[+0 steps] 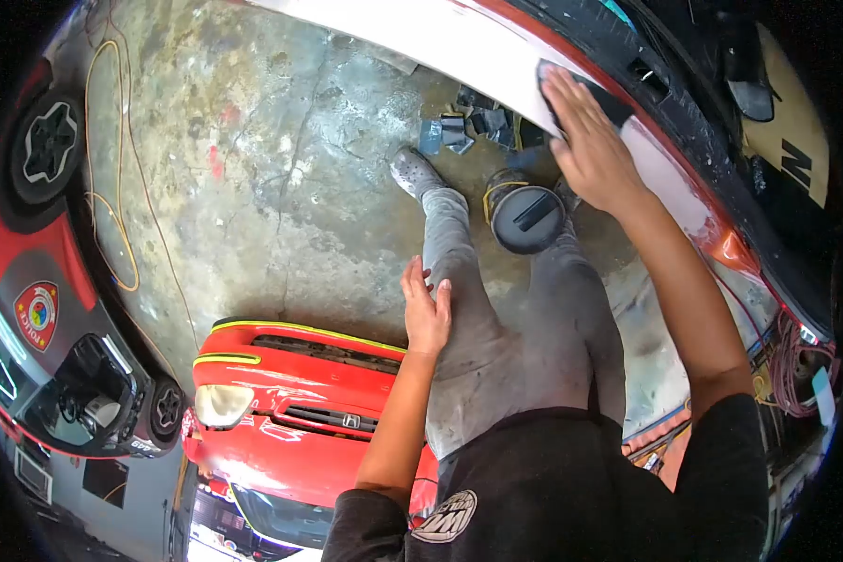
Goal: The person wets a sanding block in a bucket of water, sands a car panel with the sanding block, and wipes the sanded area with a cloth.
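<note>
My right hand (590,140) lies nearly flat with a dark sheet (545,89) under its fingers, pressed against a white and primer-coloured car body panel (496,58). My left hand (427,304) hangs in the air beside my leg, its fingers apart and nothing in it. Between my legs stands a bucket (526,217) of dark water with a dark block in it. Several dark sheets (457,131) lie on the wet floor below the panel.
A red car (300,403) with a Honda badge stands at the lower left. Another red and black car (42,272) with a police emblem is at the far left. A yellow hose (120,225) crosses the concrete floor (281,169). Coiled cables (801,375) are at the right.
</note>
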Tool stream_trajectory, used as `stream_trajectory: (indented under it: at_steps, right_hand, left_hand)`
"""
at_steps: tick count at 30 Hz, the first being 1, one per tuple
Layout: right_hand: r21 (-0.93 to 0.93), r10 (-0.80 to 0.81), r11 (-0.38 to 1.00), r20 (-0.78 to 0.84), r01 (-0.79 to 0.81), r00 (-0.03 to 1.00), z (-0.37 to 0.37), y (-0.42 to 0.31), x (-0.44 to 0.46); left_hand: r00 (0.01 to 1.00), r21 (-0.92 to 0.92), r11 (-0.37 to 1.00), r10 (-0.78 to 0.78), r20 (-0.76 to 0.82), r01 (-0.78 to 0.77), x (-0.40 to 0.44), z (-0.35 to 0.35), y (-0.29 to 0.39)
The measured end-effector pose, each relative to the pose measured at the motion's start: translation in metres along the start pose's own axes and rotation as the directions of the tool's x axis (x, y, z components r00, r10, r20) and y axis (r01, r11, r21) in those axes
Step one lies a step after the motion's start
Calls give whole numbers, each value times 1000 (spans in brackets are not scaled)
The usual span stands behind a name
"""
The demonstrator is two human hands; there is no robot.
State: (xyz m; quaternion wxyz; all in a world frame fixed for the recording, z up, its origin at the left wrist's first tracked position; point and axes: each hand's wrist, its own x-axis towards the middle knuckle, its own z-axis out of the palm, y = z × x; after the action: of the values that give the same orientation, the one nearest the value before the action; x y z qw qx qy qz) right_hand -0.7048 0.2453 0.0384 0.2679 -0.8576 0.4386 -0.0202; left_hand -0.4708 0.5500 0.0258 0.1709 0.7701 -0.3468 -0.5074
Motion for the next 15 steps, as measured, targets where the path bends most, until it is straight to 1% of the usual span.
stream_trajectory:
  at_steps: [2, 4, 5, 6, 7, 8, 9, 11, 12, 13, 14, 15]
  right_hand:
    - [-23, -40, 999, -75, 39, 996, 6, -8, 13]
    - [28, -148, 987, -210, 157, 966, 27, -26, 71]
    - [43, -131, 990, -133, 138, 982, 22, -48, 112]
    - [78, -130, 987, -98, 138, 987, 23, -67, 151]
    - [109, -228, 966, -75, 235, 971, 40, -67, 199]
    - [182, -214, 954, -152, 240, 965, 46, -82, 226]
    - [163, -225, 951, -216, 262, 950, 51, -84, 238]
    - [120, -246, 946, -337, 301, 909, 48, -87, 240]
    - [159, -213, 952, -267, 261, 940, 46, -73, 221]
    - [190, -182, 957, -194, 219, 964, 30, -59, 183]
    - [88, -118, 986, -252, 144, 960, 19, -50, 131]
    - [110, -85, 987, -241, 114, 967, 14, -30, 88]
  left_hand:
    - [1000, -11, 1000, -6, -16, 6, -4, -5, -6]
    - [999, -10, 999, -37, -15, 37, -7, -7, -10]
    - [1000, -8, 1000, -27, -14, 27, -7, -4, -8]
    - [1000, -2, 1000, -17, -11, 17, -7, -2, -6]
    - [1000, 5, 1000, -6, -6, 6, -7, 1, -2]
    - [1000, 16, 1000, -3, 0, 3, -5, 4, 3]
    - [1000, 26, 1000, 1, 6, -1, -3, 7, 9]
    - [1000, 52, 998, 26, 12, -27, -3, 10, 23]
    - [999, 67, 996, 50, 13, -51, -1, 10, 30]
    - [997, 78, 994, 78, 14, -79, 1, 10, 35]
    - [996, 62, 994, 87, 19, -88, 2, 11, 37]
    - [995, 44, 994, 94, 25, -95, 3, 11, 38]
